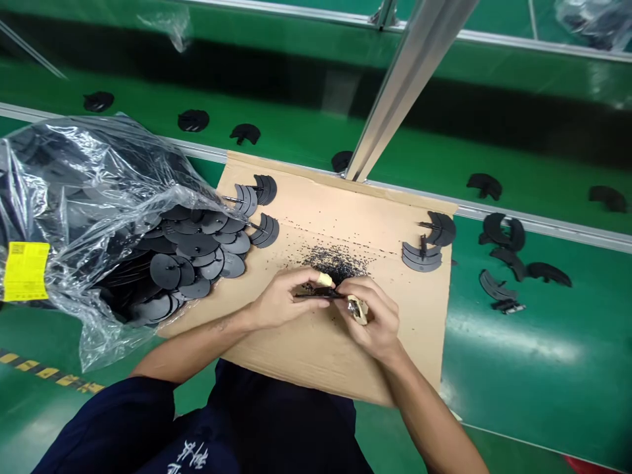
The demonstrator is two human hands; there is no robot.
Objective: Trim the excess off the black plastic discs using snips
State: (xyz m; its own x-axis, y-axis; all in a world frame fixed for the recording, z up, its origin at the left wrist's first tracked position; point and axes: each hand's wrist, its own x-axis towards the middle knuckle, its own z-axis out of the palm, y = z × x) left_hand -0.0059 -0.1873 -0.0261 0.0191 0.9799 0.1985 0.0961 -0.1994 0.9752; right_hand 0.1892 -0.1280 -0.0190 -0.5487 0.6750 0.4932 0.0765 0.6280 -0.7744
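Observation:
My left hand (pixel 289 299) grips a thin black plastic part (pixel 316 296) by one end. My right hand (pixel 372 319) closes on a small tool wrapped in beige tape (pixel 358 309), whose tip is at the black part. A second beige-taped spot (pixel 324 280) shows between my hands, and I cannot tell what it is. Just beyond my hands lies a heap of black shavings (pixel 336 262) on a cardboard sheet (pixel 316 349). Curved black plastic pieces (pixel 264 230) lie at the sheet's far edge, and others (pixel 429 243) at its right.
A clear plastic bag (pixel 93 184) with a yellow label (pixel 26 271) spills black plastic discs (pixel 182 260) onto the cardboard at left. Green conveyor belts (pixel 543 342) carry scattered black pieces (pixel 498 230). An aluminium upright (pixel 409 85) rises beyond the cardboard.

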